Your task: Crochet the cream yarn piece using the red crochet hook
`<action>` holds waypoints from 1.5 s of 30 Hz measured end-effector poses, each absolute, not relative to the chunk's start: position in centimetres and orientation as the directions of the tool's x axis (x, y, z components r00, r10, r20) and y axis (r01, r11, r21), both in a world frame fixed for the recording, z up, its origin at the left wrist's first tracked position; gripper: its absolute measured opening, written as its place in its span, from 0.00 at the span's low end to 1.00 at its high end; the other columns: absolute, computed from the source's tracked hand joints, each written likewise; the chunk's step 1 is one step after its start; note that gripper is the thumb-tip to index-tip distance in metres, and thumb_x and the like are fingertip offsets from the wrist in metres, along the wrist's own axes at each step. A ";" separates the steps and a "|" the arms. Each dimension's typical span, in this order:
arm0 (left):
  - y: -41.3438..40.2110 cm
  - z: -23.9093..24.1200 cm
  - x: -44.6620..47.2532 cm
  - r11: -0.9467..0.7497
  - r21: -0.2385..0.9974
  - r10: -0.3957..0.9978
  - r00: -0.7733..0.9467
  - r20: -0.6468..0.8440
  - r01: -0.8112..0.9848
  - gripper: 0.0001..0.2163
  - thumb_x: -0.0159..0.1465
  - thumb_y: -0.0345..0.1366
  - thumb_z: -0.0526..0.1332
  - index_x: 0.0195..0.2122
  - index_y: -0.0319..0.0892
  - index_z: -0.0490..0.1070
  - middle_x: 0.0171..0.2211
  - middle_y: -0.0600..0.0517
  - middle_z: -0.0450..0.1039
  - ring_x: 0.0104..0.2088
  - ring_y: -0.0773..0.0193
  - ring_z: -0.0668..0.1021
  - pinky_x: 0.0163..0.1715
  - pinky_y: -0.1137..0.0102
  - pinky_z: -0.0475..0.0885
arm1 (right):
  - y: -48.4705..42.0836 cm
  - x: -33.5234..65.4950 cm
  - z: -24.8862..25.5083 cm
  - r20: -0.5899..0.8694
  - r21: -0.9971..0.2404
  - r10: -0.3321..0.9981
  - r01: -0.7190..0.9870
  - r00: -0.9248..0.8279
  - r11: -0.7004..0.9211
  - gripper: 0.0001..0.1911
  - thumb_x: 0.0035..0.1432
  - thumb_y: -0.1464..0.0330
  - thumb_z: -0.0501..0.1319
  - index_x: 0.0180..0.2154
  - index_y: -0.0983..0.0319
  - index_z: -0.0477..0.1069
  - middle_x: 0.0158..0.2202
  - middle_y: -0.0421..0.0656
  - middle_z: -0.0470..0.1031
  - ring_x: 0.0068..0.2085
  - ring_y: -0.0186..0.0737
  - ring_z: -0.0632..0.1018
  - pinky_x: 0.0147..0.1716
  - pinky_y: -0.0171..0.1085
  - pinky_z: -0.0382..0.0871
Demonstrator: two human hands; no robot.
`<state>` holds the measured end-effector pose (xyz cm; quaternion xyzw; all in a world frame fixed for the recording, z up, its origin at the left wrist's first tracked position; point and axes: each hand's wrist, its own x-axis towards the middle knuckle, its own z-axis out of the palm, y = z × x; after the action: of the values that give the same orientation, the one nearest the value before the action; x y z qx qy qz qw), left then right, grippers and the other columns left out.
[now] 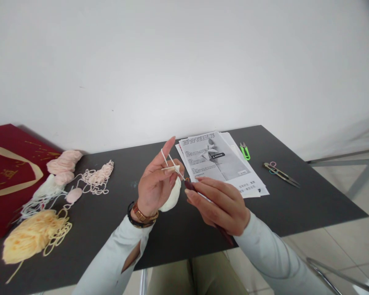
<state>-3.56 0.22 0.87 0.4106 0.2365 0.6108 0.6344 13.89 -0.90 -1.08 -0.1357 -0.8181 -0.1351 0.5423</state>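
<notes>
My left hand (154, 187) is raised over the table with its index finger pointing up. White yarn (169, 161) loops around that finger, and the thumb and other fingers pinch the yarn lower down. My right hand (223, 203) grips a crochet hook by its dark red handle (190, 186). The hook's thin tip meets the yarn at my left fingertips; the stitches there are too small to make out. Behind my left hand, partly hidden by it, lies a white ball of yarn (172, 198).
Printed sheets (224, 164) lie beyond my right hand. Green snips (245, 151) and metal thread snips (281, 174) rest further right. At the left are a red bag (6, 213), yellow yarn (30, 237), pink yarn (66, 162) and loose pink strands (97, 177) on the black table (110, 221).
</notes>
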 end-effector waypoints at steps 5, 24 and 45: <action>0.3 0.8 -3.7 -0.112 0.814 0.971 0.112 0.212 -0.570 0.35 0.55 0.27 0.62 0.65 0.43 0.57 0.26 0.52 0.74 0.20 0.72 0.66 0.19 0.77 0.61 | -0.7 13.9 -1.4 0.926 -0.039 0.141 0.284 -0.349 0.958 0.16 0.55 0.79 0.62 0.48 0.74 0.72 0.41 0.56 0.81 0.47 0.44 0.81 0.46 0.43 0.80; -0.6 1.1 -3.5 0.001 0.805 0.961 0.224 0.164 -0.593 0.33 0.55 0.27 0.63 0.63 0.45 0.60 0.29 0.52 0.74 0.20 0.73 0.69 0.22 0.77 0.63 | 0.0 14.3 -1.5 0.915 0.049 0.099 0.350 -0.392 0.936 0.12 0.63 0.74 0.57 0.47 0.66 0.74 0.41 0.50 0.82 0.48 0.42 0.80 0.46 0.41 0.81; -0.3 0.8 -4.2 -0.329 0.863 0.907 0.126 0.402 -0.385 0.26 0.60 0.28 0.64 0.59 0.53 0.69 0.30 0.50 0.75 0.23 0.67 0.73 0.21 0.72 0.69 | -1.2 13.8 -1.5 0.906 -0.284 0.335 0.217 -0.257 0.934 0.19 0.56 0.80 0.58 0.50 0.66 0.73 0.43 0.53 0.80 0.43 0.43 0.80 0.39 0.40 0.79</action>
<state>-4.22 -0.31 0.79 0.5357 0.2437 0.6143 0.5255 13.76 -1.23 -1.46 -0.1745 -0.7911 0.0508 0.5840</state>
